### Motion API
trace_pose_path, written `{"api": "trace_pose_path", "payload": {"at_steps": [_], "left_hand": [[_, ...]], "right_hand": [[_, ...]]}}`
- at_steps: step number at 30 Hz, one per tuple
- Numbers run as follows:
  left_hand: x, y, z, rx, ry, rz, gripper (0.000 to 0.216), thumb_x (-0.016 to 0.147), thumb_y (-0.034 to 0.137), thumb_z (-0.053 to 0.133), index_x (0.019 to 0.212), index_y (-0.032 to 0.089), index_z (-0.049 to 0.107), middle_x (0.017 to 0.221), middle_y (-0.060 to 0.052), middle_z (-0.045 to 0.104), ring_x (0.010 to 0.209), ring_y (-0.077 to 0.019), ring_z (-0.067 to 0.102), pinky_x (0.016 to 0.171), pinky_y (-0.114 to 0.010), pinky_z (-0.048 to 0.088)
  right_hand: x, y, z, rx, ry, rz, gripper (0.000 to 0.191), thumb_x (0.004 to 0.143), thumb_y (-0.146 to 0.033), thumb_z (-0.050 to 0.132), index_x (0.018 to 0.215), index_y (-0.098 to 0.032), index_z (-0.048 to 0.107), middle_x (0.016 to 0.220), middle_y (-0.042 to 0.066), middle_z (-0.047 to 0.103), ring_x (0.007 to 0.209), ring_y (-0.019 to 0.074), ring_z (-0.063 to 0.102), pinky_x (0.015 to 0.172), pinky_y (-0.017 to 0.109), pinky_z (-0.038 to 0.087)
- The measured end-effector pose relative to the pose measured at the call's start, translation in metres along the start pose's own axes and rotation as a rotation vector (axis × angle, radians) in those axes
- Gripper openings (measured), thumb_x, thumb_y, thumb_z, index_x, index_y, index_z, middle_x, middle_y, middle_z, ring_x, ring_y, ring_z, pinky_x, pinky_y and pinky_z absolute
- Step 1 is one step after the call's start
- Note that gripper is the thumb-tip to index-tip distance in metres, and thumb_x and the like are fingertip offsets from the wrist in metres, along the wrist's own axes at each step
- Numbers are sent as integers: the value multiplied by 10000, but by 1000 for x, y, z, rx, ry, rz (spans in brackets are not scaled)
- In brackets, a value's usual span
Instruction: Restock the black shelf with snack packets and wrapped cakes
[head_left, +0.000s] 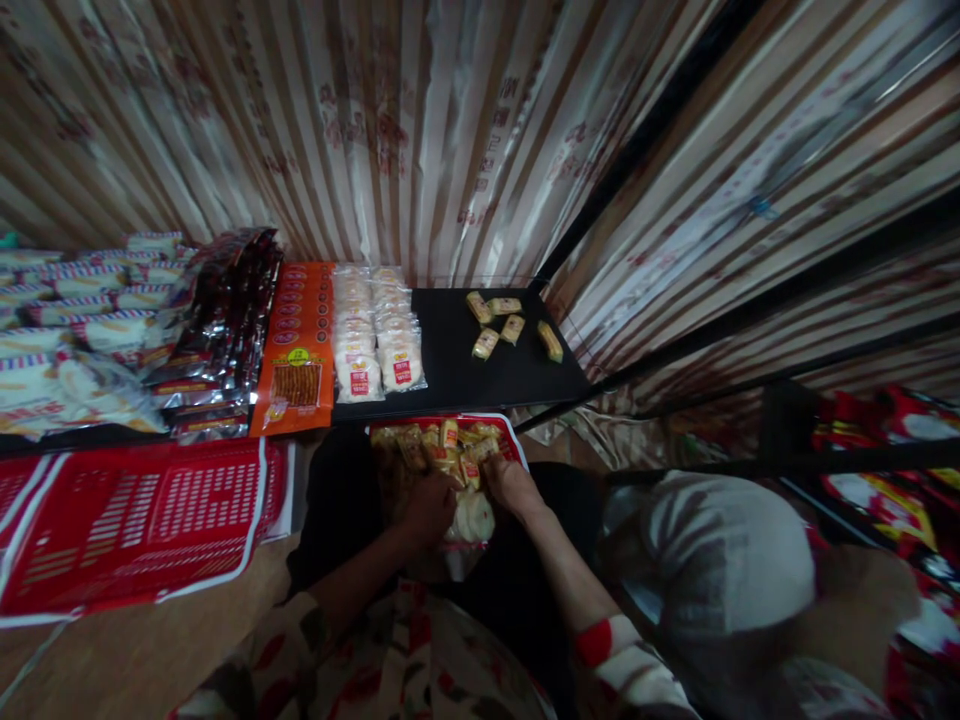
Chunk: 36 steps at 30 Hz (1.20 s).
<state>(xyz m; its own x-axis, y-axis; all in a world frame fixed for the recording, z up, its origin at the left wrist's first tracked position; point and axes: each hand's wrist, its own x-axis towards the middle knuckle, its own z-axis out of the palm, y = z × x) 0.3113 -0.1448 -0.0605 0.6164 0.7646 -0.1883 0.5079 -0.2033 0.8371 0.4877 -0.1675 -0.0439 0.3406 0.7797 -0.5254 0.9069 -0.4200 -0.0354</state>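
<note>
Head view, snack packets [442, 445] under left hand [429, 508] and right hand [516, 487]

Basket [513, 428] before shelf [465, 372]; loose packets [513, 326] on shelf right, stacked packs [376, 338] left.

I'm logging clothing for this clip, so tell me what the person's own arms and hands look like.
The left hand and right hand are bare, with no gloves. The left sleeve and right sleeve are pale cloth printed with red shapes. Both end well above the wrist, and the right one is red near its end. Rings cannot be made out in the dim light.
</note>
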Motion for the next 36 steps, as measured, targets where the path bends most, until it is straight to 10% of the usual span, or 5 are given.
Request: {"api": "trace_pose_path", "payload": {"at_steps": [13,23,36], "left_hand": [[5,-5,-17,-116,173,-51,362,749,49,444,1064,147,593,1076,-91,641,1022,-189,592,929,-337,445],[10,-18,-30,-575,183,-210,235,743,96,517,959,152,592,942,-54,682,865,-159,635,807,-294,493],[12,-8,-53,-738,401,-332,119,739,137,541,850,146,582,752,-5,649,629,-108,602,593,-218,490]], "right_hand": [[-19,-23,-67,153,109,-218,231,839,-188,447,951,-193,649,905,85,692,854,184,629,714,245,414],[1,-38,-57,811,24,-453,271,814,-293,425,911,-154,636,800,25,648,726,144,588,659,246,452],[2,-51,-51,1349,-33,-302,525,666,-475,677,1086,-186,549,890,42,683,781,170,637,722,302,502]]}}
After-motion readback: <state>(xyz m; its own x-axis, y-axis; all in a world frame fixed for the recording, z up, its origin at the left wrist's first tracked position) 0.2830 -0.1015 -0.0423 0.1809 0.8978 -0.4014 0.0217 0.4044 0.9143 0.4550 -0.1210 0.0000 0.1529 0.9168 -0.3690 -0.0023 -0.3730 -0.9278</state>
